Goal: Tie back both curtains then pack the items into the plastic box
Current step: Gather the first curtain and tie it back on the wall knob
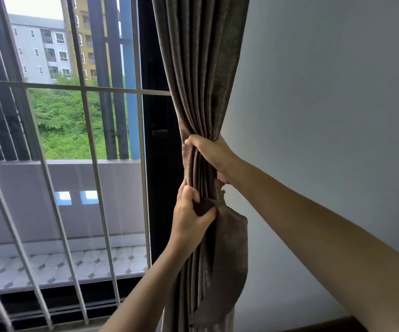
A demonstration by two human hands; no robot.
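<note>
Curtain [201, 68] fabric, brown and pleated, hangs down the middle of the frame between the barred window [59, 140] on the left and the pale wall [337, 92] on the right, and it is gathered into a narrow bundle at mid-height. At that waist the right hand [214, 155], coming in from the lower right, is wrapped round the bundle, its fingers curled over the folds and clamped on them from the wall side. Just below it the left hand [190, 218], reaching up from the bottom centre, pinches a matching brown tieback band [227, 259] between thumb and curled fingers, pressing it against the front of the gathered cloth. The band's free length droops in a loop down the right side of the curtain toward the lower centre of the frame. A small hook or knob shows at the wall just under the right hand, too small to make out clearly. Beyond the window bars lie a tiled balcony floor [74, 264], green trees and apartment blocks in the upper left.
</note>
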